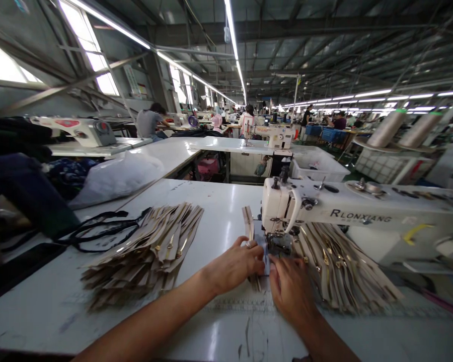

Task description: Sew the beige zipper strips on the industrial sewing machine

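My left hand [236, 265] and my right hand [291, 289] rest on the white table [219, 211] just in front of the presser foot of a white sewing machine [347, 211]. Between them lies a beige zipper strip [249, 226] that runs away under the needle. My left fingers are pressed together on the strip. My right fingers lie curled on the piece beside the foot. A fanned stack of beige zipper pieces [151, 246] lies to the left, and a second pile of zipper pieces [340, 266] lies under the machine arm on the right.
A black cord [98, 231] and a white plastic bag [117, 176] lie at the left. Dark fabric [18, 186] is heaped at the far left. More sewing machines [275, 136], white bins [317, 166] and other workers [149, 120] fill the hall behind.
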